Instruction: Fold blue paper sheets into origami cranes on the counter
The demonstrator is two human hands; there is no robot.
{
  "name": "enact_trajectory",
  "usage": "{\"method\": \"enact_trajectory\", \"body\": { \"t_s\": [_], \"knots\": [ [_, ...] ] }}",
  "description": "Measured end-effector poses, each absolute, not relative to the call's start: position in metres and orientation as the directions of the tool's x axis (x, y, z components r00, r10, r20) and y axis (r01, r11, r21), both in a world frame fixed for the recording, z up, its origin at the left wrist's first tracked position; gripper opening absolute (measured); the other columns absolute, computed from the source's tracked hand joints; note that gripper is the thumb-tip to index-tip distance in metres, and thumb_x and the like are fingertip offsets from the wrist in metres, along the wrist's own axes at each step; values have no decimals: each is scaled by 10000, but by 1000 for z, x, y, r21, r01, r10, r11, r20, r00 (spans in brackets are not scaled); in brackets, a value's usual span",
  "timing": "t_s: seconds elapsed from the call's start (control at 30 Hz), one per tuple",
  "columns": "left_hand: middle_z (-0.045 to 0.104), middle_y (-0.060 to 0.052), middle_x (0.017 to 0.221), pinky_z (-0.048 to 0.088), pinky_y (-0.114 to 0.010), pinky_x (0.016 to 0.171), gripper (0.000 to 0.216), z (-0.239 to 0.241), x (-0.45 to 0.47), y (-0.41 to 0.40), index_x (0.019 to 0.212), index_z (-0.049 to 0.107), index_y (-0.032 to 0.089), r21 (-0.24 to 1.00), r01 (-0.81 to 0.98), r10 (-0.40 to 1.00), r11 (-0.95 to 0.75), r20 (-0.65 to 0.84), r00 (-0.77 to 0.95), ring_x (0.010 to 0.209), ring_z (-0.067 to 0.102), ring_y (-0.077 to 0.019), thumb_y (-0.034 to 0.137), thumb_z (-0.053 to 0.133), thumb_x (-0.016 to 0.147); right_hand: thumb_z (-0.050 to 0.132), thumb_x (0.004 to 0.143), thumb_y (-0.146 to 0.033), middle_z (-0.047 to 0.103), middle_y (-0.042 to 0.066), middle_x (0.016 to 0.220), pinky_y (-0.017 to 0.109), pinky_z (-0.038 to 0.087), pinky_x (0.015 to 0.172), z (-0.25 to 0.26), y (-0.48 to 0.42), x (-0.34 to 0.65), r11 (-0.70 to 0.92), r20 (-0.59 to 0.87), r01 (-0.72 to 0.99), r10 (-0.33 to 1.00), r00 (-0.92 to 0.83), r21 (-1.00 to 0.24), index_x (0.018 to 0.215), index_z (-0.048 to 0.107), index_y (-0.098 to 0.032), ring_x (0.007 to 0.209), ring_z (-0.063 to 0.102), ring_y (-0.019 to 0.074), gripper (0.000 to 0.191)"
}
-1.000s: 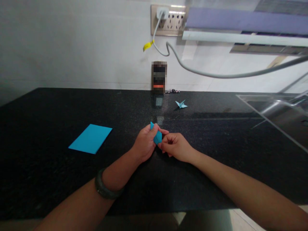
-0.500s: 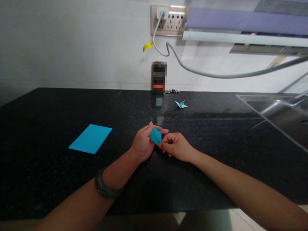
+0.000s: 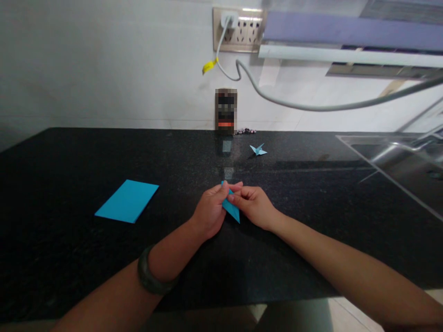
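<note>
A small folded piece of blue paper is held between both hands, just above the black countertop. My left hand is closed on its left side, the thumb lying over the upper part. From the right, my right hand pinches the paper, with its thumb pressed on the face. A pointed corner sticks out below, towards me; the fingers cover much of the rest. Beyond the hands, a pale blue origami crane rests on the counter. Blue square paper lies flat to the left.
The black countertop runs back to a white wall. At the wall stands a pixelated phone-like object with a beaded strap beside it. A metal sink is at the right. A grey cable hangs from the socket panel.
The folded paper has turned in my hands, so a long point now faces down towards me. My right thumb has shifted up from its lower corner onto its face.
</note>
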State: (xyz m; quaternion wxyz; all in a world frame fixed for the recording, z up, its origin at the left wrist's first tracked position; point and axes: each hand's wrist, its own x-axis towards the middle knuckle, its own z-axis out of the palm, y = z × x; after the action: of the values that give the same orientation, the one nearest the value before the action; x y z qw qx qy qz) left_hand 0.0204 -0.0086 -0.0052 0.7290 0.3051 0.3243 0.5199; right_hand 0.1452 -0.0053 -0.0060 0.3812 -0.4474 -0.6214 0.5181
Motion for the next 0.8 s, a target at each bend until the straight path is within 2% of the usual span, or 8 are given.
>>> {"method": "enact_trajectory", "body": {
  "t_s": [0.17, 0.3, 0.47, 0.63, 0.8],
  "knots": [
    [690, -116, 892, 408, -337, 879, 261, -4, 19, -8, 730, 701, 98, 752, -580, 945, 314, -192, 264, 876, 614, -199, 306, 560, 797, 575, 735, -417, 424, -50, 485, 202, 281, 443, -7, -3, 147, 74, 17, 155, 939, -343, -985, 569, 543, -140, 450, 340, 55, 325],
    [687, -101, 809, 451, -321, 755, 281, -4, 18, -7, 804, 700, 100, 789, -527, 944, 315, -203, 260, 734, 617, -174, 331, 539, 805, 533, 765, -412, 397, -63, 429, 198, 250, 403, -5, -3, 147, 65, -11, 190, 927, -375, -980, 559, 507, -156, 401, 332, 52, 329],
    [672, -72, 735, 444, -274, 676, 271, -5, 15, -6, 789, 691, 106, 855, -459, 968, 241, -175, 181, 681, 592, -146, 355, 589, 763, 528, 764, -393, 389, -71, 407, 191, 244, 379, -3, -4, 146, 64, -18, 201, 925, -381, -978, 545, 476, -165, 372, 333, 44, 321],
    [676, -75, 740, 438, -297, 715, 301, -7, 13, -5, 797, 699, 107, 915, -351, 976, 199, -152, 156, 703, 591, -160, 391, 627, 727, 579, 724, -409, 408, -73, 427, 189, 271, 379, -3, -5, 145, -49, -111, 178, 927, -358, -983, 567, 481, -166, 374, 359, 47, 305],
    [679, -74, 747, 436, -306, 722, 336, -4, 14, -8, 872, 706, 119, 926, -336, 972, 174, -106, 211, 721, 593, -169, 411, 606, 742, 680, 621, -368, 443, -69, 480, 200, 281, 437, -2, -5, 144, -110, -144, 111, 916, -375, -988, 576, 527, -147, 429, 364, 44, 273]
  ]
}}
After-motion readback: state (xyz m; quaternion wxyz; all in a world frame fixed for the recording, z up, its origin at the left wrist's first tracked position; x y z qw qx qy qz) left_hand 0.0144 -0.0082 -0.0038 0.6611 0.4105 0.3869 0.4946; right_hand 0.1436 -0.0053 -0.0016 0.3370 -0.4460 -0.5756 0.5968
